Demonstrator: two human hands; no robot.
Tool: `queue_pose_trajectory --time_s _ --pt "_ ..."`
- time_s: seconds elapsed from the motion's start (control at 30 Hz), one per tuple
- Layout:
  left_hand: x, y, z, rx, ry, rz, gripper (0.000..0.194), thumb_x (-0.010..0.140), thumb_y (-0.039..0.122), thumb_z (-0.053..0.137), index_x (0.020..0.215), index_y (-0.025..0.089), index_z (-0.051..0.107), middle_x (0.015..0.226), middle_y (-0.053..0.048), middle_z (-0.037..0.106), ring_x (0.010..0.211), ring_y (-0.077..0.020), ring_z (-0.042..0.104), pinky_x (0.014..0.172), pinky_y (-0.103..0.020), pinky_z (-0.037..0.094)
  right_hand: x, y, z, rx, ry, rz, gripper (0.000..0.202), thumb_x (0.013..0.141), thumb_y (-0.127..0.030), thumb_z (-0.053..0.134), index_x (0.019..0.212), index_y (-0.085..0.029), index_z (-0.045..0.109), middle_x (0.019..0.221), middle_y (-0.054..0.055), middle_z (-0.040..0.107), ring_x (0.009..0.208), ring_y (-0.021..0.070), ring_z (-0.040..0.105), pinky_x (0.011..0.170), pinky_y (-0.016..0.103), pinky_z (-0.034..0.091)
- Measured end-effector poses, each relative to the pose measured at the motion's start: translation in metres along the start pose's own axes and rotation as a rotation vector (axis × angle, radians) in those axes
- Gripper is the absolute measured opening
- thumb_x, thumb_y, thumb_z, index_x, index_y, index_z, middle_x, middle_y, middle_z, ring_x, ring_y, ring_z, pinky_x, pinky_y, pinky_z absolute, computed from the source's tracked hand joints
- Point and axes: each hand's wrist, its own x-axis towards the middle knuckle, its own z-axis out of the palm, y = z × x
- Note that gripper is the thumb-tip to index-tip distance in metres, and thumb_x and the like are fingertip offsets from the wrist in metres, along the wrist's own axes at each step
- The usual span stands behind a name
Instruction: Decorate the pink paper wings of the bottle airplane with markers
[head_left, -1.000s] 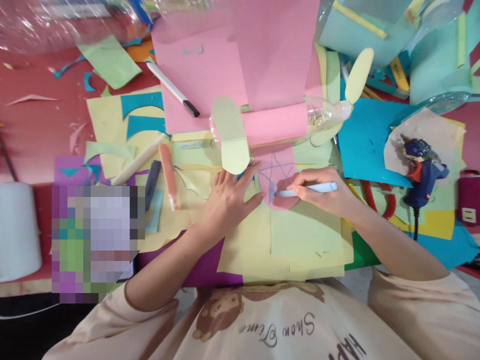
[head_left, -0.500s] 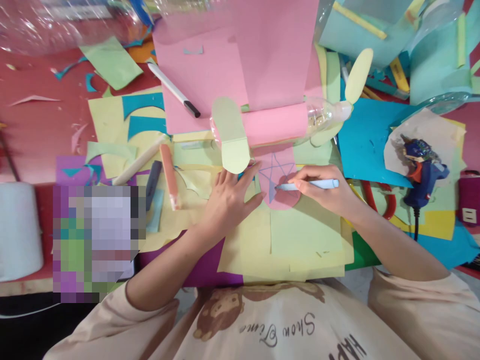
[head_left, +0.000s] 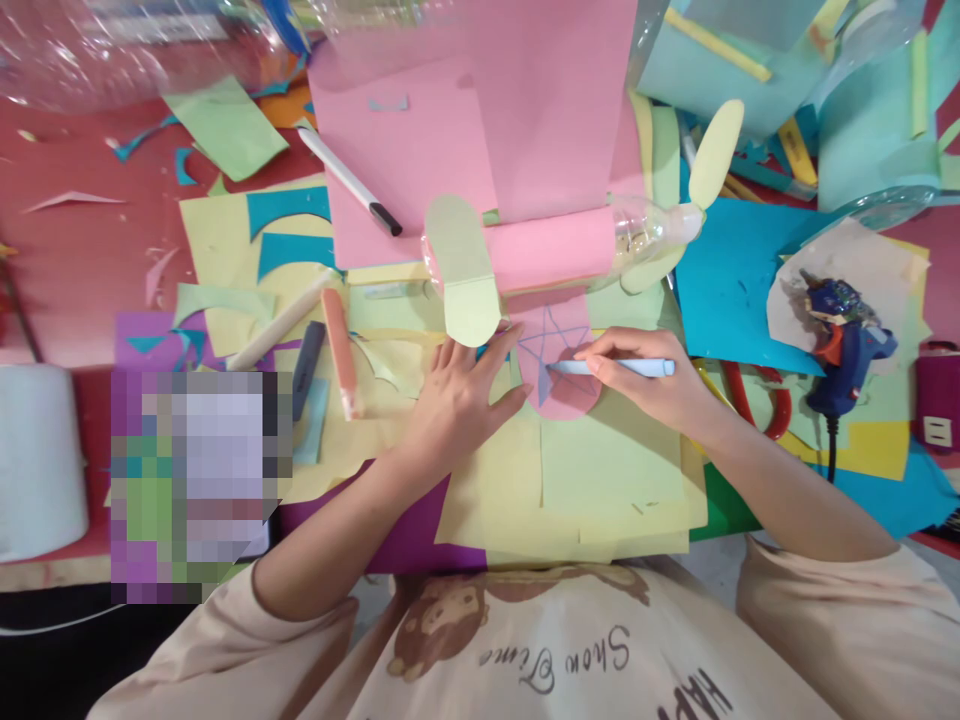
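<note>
My right hand (head_left: 637, 385) grips a light-blue marker (head_left: 649, 367), its tip down on a star drawn in blue lines. The star is on a rounded pink paper flap (head_left: 562, 395) that extends toward me from a plastic bottle (head_left: 551, 247) wrapped in pink paper. One lower point of the star is coloured blue. My left hand (head_left: 465, 405) lies flat with fingers spread at the flap's left edge; some fingertips are hidden under a pale green paper strip (head_left: 459, 265) at the bottle's end. A pale yellow paper blade (head_left: 716, 155) sticks out by the bottle's cap.
A blue glue gun (head_left: 844, 345) rests on paper at the right, near red-handled scissors (head_left: 761, 405). A white-and-black marker (head_left: 352, 182), an orange marker (head_left: 339, 350) and paper scraps lie leftward. A white roll (head_left: 37, 460) stands far left.
The marker tip has shifted slightly up and left on the star, with my right hand moving along a little. My left hand stays in place.
</note>
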Motion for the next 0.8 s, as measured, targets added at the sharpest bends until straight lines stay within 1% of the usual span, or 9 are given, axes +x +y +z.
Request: queue_pose_trajectory --time_s 0.17,0.23,0.3,0.43,0.53,0.63,0.7,0.73,0.8 --pt "0.0004 -0.0001 -0.0004 0.012 -0.007 0.009 0.05 0.089 0.035 0.056 0.136 0.019 0.047 0.13 -0.015 0.053 0.121 -0.0302 0.052 0.099 -0.046 0.043 0.0006 -0.0033 -0.0014 0.001 -0.058 -0.01 0.015 0.084 -0.023 0.061 0.071 -0.016 0.064 0.066 -0.002 0.06 0.057 0.0075 0.045 0.054 0.023 0.033" --pt "0.0005 -0.0001 -0.0002 0.015 -0.001 0.01 0.05 0.089 0.034 0.056 0.135 0.019 0.047 0.129 -0.015 0.053 0.121 -0.03 0.053 0.098 -0.045 0.044 0.0005 -0.0048 -0.002 -0.006 -0.087 -0.018 0.019 0.084 -0.023 0.06 0.067 -0.015 0.062 0.061 -0.004 0.054 0.054 0.0063 0.04 0.052 0.023 0.029" --pt "0.0004 -0.0003 0.0001 0.016 0.009 0.012 0.049 0.089 0.034 0.056 0.135 0.02 0.047 0.129 -0.015 0.053 0.121 -0.0295 0.053 0.098 -0.044 0.044 0.0001 -0.0056 -0.0022 -0.011 -0.108 -0.013 0.022 0.085 -0.025 0.06 0.065 -0.015 0.061 0.059 -0.004 0.05 0.054 0.0065 0.039 0.052 0.023 0.029" --pt "0.0003 -0.0009 0.0 0.008 0.006 0.015 0.05 0.089 0.035 0.056 0.135 0.019 0.047 0.13 -0.015 0.052 0.12 -0.0295 0.053 0.098 -0.044 0.044 -0.0001 -0.0052 -0.0023 -0.009 -0.133 0.011 0.021 0.084 -0.027 0.061 0.067 -0.015 0.065 0.061 -0.001 0.056 0.056 0.0084 0.044 0.054 0.023 0.032" --pt "0.0005 -0.0014 -0.0004 0.014 -0.005 0.018 0.05 0.089 0.035 0.056 0.135 0.018 0.047 0.129 -0.015 0.053 0.12 -0.0297 0.053 0.098 -0.044 0.044 0.0015 -0.0041 -0.0033 0.016 -0.098 0.021 0.019 0.083 -0.026 0.061 0.067 -0.016 0.067 0.064 0.0 0.06 0.056 0.0088 0.047 0.052 0.023 0.034" --pt "0.0005 -0.0016 -0.0006 0.025 0.0 0.017 0.05 0.088 0.034 0.057 0.136 0.021 0.047 0.13 -0.014 0.053 0.12 -0.029 0.053 0.099 -0.044 0.044 0.0029 -0.0034 -0.004 0.1 -0.004 0.029 0.016 0.085 -0.024 0.058 0.082 -0.018 0.073 0.078 0.002 0.068 0.064 0.0108 0.056 0.056 0.023 0.04" --pt "0.0005 -0.0016 -0.0006 0.028 0.001 0.016 0.051 0.088 0.035 0.057 0.136 0.022 0.046 0.13 -0.013 0.053 0.12 -0.0285 0.053 0.099 -0.043 0.044 0.0024 -0.0036 -0.0034 0.145 0.028 0.038 0.02 0.088 -0.026 0.056 0.095 -0.021 0.074 0.088 0.004 0.071 0.071 0.0129 0.061 0.06 0.024 0.045" --pt "0.0005 -0.0015 -0.0006 0.027 -0.001 0.015 0.05 0.088 0.035 0.057 0.136 0.022 0.046 0.131 -0.013 0.053 0.12 -0.0284 0.053 0.099 -0.043 0.043 0.0016 -0.004 -0.0026 0.145 0.032 0.04 0.022 0.088 -0.028 0.056 0.098 -0.022 0.074 0.09 0.004 0.071 0.073 0.0133 0.062 0.061 0.024 0.045" --pt "0.0003 -0.0014 -0.0005 0.02 -0.007 0.013 0.05 0.089 0.035 0.056 0.136 0.021 0.047 0.131 -0.014 0.053 0.12 -0.029 0.053 0.1 -0.044 0.043 -0.0004 -0.0046 -0.0004 0.105 0.026 0.029 0.021 0.087 -0.031 0.059 0.097 -0.021 0.074 0.087 0.004 0.071 0.07 0.0126 0.06 0.058 0.023 0.044"
